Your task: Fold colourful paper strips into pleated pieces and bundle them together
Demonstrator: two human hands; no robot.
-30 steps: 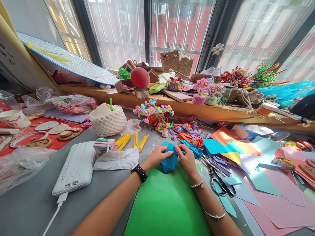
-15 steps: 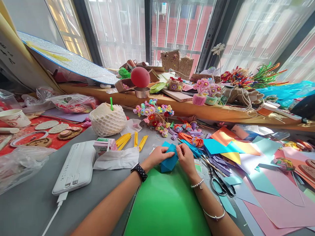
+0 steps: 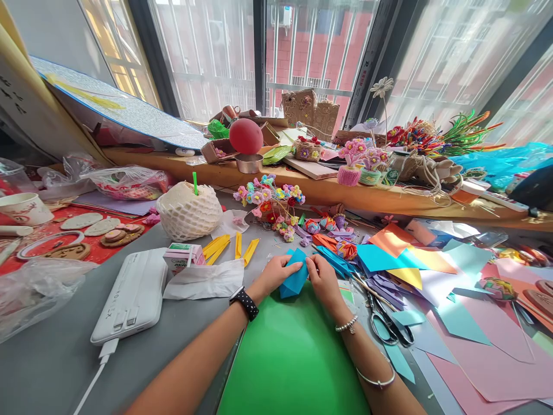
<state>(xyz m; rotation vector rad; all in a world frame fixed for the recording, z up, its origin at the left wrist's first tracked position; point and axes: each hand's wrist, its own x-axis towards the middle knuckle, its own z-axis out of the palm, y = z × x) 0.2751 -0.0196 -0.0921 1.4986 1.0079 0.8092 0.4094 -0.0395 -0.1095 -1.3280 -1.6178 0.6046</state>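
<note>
A piece of folded blue paper [image 3: 294,280] is held between my two hands, over the far end of a green board [image 3: 294,357]. My left hand [image 3: 275,274] pinches its left side, thumb lying across the front. With bent fingers, my right hand [image 3: 323,280] grips the paper's right edge. Beyond my right hand lie more folded blue strips [image 3: 336,262]. Folded yellow paper strips [image 3: 217,248] and a white tissue [image 3: 206,280] rest to the left of my left hand.
A pair of scissors [image 3: 384,324] lies right of the board, among coloured paper sheets [image 3: 488,351]. On the left are a white power bank [image 3: 129,294] with a cable, a small carton [image 3: 184,257] and a coconut in netting [image 3: 189,212]. Crochet flowers [image 3: 272,199] stand behind my hands.
The blue paper has turned and tilted in my fingers, and its lower edge now shows a pointed outline. Both hands keep hold of it in nearly the same place.
</note>
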